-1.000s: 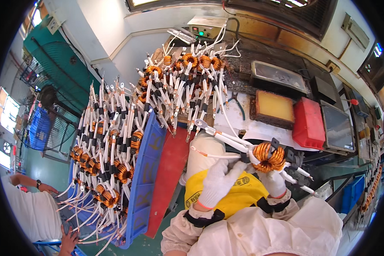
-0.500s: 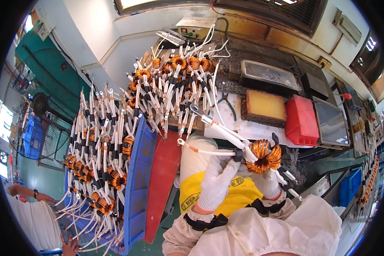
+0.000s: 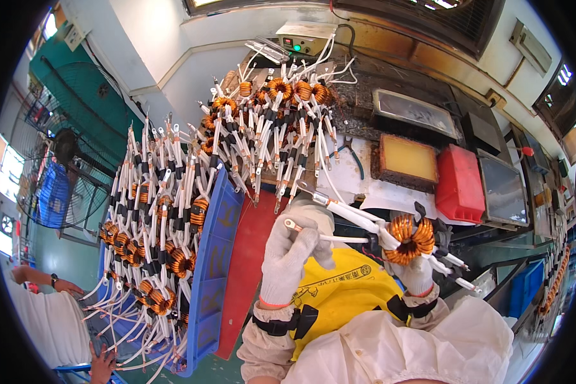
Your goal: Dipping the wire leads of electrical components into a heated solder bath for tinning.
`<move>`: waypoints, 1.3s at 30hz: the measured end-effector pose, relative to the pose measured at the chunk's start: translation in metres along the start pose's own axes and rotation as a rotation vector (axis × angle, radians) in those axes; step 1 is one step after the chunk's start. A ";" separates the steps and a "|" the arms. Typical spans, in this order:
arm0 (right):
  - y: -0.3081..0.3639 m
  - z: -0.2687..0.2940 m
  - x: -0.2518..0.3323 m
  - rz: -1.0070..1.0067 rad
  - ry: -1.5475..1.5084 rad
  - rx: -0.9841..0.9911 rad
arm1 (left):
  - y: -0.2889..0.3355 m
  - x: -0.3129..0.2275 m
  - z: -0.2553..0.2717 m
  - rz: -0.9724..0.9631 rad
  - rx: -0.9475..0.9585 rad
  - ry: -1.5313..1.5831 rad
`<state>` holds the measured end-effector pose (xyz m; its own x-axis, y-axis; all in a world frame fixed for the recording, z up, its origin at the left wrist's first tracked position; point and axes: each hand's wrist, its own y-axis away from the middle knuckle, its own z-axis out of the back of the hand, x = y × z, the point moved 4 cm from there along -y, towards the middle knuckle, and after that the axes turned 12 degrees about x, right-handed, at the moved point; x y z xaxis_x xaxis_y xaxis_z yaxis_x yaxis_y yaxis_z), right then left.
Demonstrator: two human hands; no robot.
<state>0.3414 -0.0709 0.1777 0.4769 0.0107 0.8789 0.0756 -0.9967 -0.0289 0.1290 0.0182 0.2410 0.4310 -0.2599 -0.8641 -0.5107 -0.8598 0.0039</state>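
Note:
A toroidal coil (image 3: 408,240) of copper wire with white sleeved leads is held up in front of me. My right hand (image 3: 417,276), in a white glove, grips it from below; the coil partly covers its fingers. My left hand (image 3: 283,259), gloved too, is closed on one thin white lead (image 3: 345,239), close to its copper ring lug (image 3: 293,225). A thicker pair of white leads (image 3: 349,211), ending in a larger lug, points up and left above that hand. Other lead ends stick out at the coil's lower right.
Similar coils fill a blue crate (image 3: 205,301) at left and pile on the bench (image 3: 259,137). Pliers (image 3: 353,160), a yellow-filled tray (image 3: 406,157) and a red container (image 3: 459,182) stand beyond my hands. Another person's arm (image 3: 41,276) shows at lower left, near a fan (image 3: 64,153).
My left hand has moved left along the thin lead, from beside the coil to its lug end. The coil stays in my right hand, and the whole view has shifted slightly.

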 end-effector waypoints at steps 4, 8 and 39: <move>-0.003 -0.005 -0.001 0.046 0.082 0.011 | -0.007 -0.005 -0.002 -0.071 -0.095 -0.020; -0.010 -0.013 0.006 0.164 0.776 0.102 | -0.009 0.007 0.009 -0.062 -0.125 0.037; 0.016 0.025 -0.009 0.102 0.596 0.150 | -0.014 0.022 0.024 0.078 -0.191 0.121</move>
<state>0.3601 -0.0849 0.1574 -0.0796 -0.1735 0.9816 0.1987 -0.9677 -0.1549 0.1274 0.0351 0.2100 0.4876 -0.3693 -0.7911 -0.4006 -0.8998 0.1731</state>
